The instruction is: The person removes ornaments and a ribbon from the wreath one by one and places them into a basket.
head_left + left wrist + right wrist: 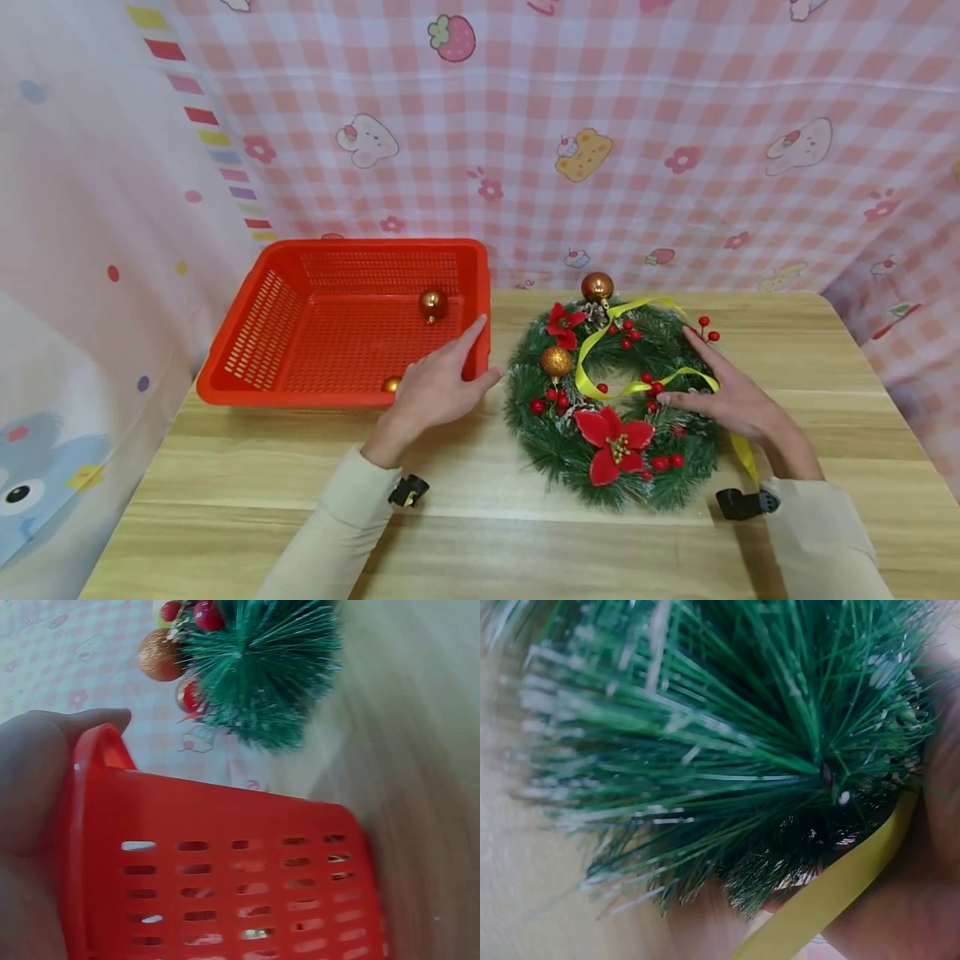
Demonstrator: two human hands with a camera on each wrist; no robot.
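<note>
My left hand lies over the front right corner of a red plastic basket, index finger straight along the right rim and thumb sticking out past it. In the left wrist view the thumb crosses the basket's rim; the other fingers are hidden. On the right side of a green Christmas wreath, my right hand rests with thumb and index finger spread and straight. A yellow ribbon loops over the wreath and passes beside that hand; its strip fills part of the right wrist view.
Inside the basket are a shiny bauble and another gold one partly behind my hand. A copper bauble, a glittery bauble, red poinsettias and berries dress the wreath. A checked cloth hangs behind the wooden table.
</note>
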